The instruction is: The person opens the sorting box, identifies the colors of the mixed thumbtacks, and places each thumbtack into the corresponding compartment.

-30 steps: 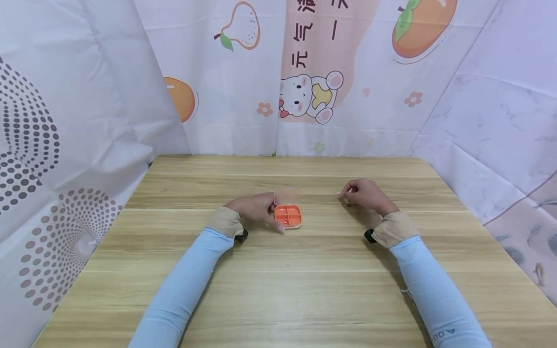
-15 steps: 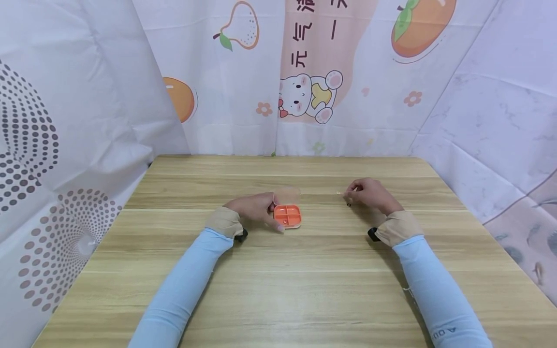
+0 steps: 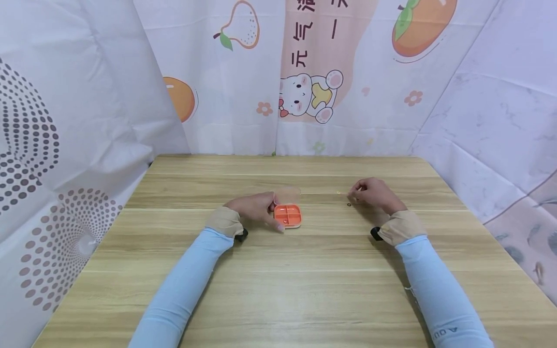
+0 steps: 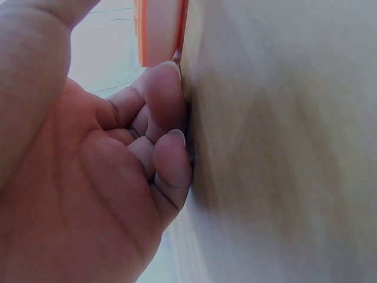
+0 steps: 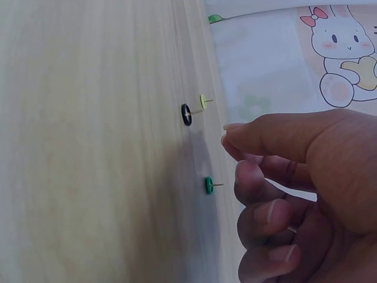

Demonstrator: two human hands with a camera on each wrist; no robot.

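My left hand [image 3: 257, 209] holds a small orange pill box [image 3: 288, 215] by its left side, thumb at the front corner. The clear lid [image 3: 288, 195] stands open behind its four-part tray. A tiny thing, too small to identify, lies in the front left compartment. In the left wrist view, the lower fingers curl against the tabletop. My right hand [image 3: 370, 190] hovers over the table with bent fingers, thumb and index tips close together, nothing visible between them. Beside it in the right wrist view lie a black thumbtack [image 5: 187, 114], a yellow thumbtack [image 5: 203, 102] and a green thumbtack [image 5: 210, 185], pins upward.
The wooden table [image 3: 278, 280] reaches back to a printed curtain [image 3: 243, 96]. White patterned sheets hang at the left and right sides. The thumbtacks lie to the right of the pill box.
My right hand has drawn back to the right, away from the yellow and black thumbtacks, which now show fully in the head view. My left hand and the pill box have stayed put.
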